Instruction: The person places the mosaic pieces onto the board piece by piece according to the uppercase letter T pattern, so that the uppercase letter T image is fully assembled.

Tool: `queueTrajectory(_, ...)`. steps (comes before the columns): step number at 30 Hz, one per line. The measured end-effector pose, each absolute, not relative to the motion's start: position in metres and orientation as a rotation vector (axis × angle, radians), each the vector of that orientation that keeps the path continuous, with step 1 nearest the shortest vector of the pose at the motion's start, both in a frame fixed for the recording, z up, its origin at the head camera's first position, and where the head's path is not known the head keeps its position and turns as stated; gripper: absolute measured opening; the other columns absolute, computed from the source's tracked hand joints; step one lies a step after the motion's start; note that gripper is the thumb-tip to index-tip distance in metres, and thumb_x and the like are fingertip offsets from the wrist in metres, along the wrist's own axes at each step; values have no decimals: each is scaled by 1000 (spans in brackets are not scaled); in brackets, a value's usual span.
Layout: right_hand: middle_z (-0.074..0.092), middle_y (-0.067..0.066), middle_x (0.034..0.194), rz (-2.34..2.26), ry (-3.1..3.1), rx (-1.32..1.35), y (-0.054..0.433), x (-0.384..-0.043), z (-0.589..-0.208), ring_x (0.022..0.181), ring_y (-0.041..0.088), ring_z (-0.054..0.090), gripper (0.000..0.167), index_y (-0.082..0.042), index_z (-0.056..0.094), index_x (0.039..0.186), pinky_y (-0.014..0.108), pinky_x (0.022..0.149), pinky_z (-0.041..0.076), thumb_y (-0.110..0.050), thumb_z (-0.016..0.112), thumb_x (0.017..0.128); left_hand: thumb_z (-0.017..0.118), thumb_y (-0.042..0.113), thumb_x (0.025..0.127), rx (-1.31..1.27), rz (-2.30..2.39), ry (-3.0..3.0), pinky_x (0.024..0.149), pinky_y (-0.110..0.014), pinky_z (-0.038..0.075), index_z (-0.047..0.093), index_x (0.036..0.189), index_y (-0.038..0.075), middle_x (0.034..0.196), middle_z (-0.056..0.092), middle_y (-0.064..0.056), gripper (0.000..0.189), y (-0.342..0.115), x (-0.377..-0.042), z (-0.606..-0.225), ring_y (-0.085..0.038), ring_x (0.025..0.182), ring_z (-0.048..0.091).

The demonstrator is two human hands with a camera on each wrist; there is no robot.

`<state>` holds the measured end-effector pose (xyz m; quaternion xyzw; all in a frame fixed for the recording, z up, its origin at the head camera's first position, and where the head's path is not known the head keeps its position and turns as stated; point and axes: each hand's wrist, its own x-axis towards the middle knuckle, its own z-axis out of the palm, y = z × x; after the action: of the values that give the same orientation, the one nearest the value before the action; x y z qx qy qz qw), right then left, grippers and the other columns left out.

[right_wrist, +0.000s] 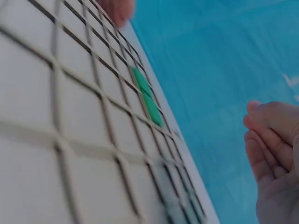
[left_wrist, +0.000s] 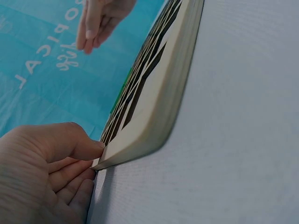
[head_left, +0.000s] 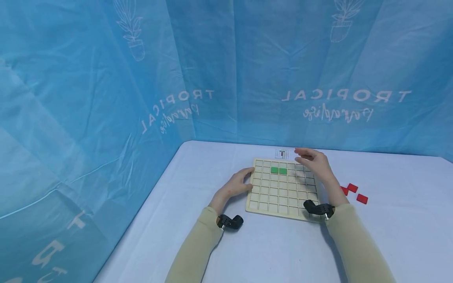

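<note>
A pale wooden grid board (head_left: 269,215) lies on the white table, with two green tiles (head_left: 278,171) side by side in cells near its far edge. My left hand (head_left: 235,184) rests at the board's left edge, its thumb and fingers spread and touching the side. In the left wrist view the thumb (left_wrist: 79,142) lies against the board's edge (left_wrist: 154,112). Above the far right part of the board hovers my right hand (head_left: 315,161), fingers gently bent and the thumb apart from them in the head view. No tile shows between its fingers (right_wrist: 275,140).
Red tiles (head_left: 362,199) lie on the table right of the board, one partly hidden by the right wrist. A small card with a printed grid (head_left: 282,153) lies behind the board. Blue printed curtains (head_left: 290,70) hang behind and to the left of the table (head_left: 269,251).
</note>
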<state>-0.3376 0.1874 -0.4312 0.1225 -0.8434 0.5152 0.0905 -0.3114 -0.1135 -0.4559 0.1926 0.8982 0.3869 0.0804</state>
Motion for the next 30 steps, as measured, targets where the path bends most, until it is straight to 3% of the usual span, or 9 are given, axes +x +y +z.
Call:
queueTrajectory(6, 58, 5, 126, 1457, -2517, 269, 245, -363, -457, 111, 19, 55, 55, -19, 56, 132, 36, 88, 50, -48, 64, 86, 60, 6, 84, 573, 1162, 2694, 112, -31, 25, 33, 146, 6, 149, 34, -8, 68, -117, -312, -457, -21, 137, 28)
queueTrajectory(10, 58, 1, 126, 1334, -2578, 131, 275, -380, -483, 111, 18, 55, 53, -26, 55, 134, 47, 93, 46, -48, 64, 86, 60, 6, 84, 561, 1166, 2695, 112, -31, 25, 33, 146, 6, 149, 34, -8, 68, -120, -312, -456, -21, 137, 29)
queueTrajectory(19, 51, 18, 134, 1419, -2698, 102, 271, -343, -463, 122, 36, 45, 58, -7, 48, 138, 58, 102, 34, -38, 62, 90, 60, 7, 84, 587, 1162, 2696, 111, -31, 26, 33, 146, 5, 149, 34, -9, 68, -122, -311, -457, -21, 137, 29)
queueTrajectory(30, 49, 24, 133, 1239, -2815, 197, 265, -339, -469, 122, 41, 45, 44, 1, 50, 134, 54, 99, 39, -12, 58, 93, 60, 7, 85, 591, 1155, 2699, 111, -31, 26, 33, 146, 6, 149, 33, -9, 67, -123, -312, -456, -21, 137, 29)
